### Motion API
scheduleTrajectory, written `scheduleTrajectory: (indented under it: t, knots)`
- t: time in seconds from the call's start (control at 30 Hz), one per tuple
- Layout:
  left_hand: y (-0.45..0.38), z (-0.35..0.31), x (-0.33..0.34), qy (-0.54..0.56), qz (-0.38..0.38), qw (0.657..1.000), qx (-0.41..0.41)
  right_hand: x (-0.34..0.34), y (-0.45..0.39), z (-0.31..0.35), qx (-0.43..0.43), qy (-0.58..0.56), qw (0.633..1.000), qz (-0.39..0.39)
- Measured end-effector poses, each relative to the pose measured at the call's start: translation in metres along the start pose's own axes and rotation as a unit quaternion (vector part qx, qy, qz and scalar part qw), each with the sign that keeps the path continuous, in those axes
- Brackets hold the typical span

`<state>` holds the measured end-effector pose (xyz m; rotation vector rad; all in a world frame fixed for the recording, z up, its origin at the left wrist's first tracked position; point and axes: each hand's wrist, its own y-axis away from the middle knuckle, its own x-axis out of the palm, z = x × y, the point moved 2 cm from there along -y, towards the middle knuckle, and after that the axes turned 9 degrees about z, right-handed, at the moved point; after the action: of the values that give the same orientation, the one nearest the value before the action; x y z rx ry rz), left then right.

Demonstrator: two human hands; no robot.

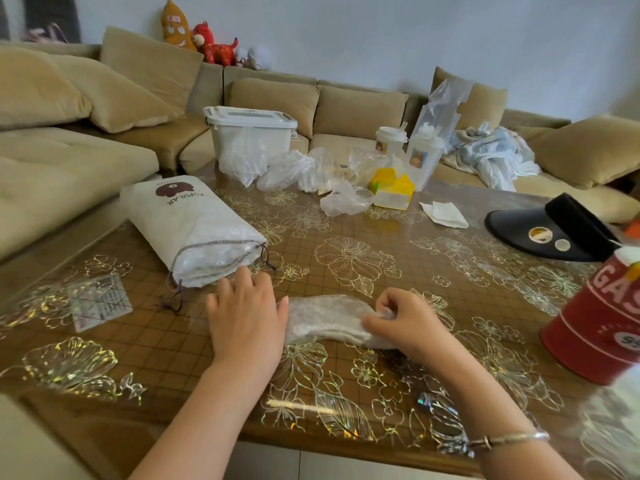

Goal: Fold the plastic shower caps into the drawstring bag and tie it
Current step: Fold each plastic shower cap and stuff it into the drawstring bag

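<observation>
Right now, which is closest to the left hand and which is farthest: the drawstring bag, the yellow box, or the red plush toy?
From the left hand:
1. Drawstring bag, just beyond the fingertips.
2. Yellow box, mid-table, toward the right.
3. Red plush toy, up on the sofa back.

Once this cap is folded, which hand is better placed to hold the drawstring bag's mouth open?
Probably the left hand: it lies flat beside the drawstring bag, whose open mouth faces it. The right hand is farther away and already pinches the folded shower cap.

Left hand [247, 317] lies flat on the shower cap [325, 318]; right hand [405, 323] pinches its three-o'clock end; drawstring bag [194, 226] at ten o'clock
</observation>
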<state>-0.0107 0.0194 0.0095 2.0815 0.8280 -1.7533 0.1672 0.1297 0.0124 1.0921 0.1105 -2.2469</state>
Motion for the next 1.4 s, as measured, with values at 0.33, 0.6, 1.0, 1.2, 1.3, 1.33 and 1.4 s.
scheduleTrajectory:
  t: [0.33, 0.6, 1.0, 1.2, 1.3, 1.33, 1.4]
  knots:
    - [-0.012, -0.002, -0.011, 0.423, 0.075, 0.902, 0.039, -0.023, 0.012, 0.02, -0.076, -0.482, 0.87, 0.074]
    - [0.003, -0.013, -0.022, 0.6, 0.358, 0.711, 0.076, -0.029, -0.008, 0.011, -0.082, -0.514, 0.841, 0.148]
    - [-0.015, -0.012, -0.003, 0.689, 0.154, 0.702, -0.097, -0.028, -0.013, 0.004, -0.129, -0.197, 0.96, -0.154]
    - [-0.013, -0.021, 0.0, 0.765, 0.149, 0.616, -0.113, 0.005, 0.013, 0.013, -0.306, 0.224, 0.921, -0.092]
    - [-0.008, -0.028, 0.004, 0.736, 0.158, 0.649, -0.112, 0.005, 0.019, 0.017, -0.338, 0.24, 0.905, -0.102]
    - [-0.006, -0.029, 0.005, 0.707, 0.155, 0.682, -0.107, 0.003, 0.02, 0.017, -0.343, 0.226, 0.906, -0.105]
    - [-0.003, -0.03, 0.003, 0.596, 0.128, 0.789, -0.072, -0.001, 0.02, 0.015, -0.348, 0.208, 0.908, -0.105]
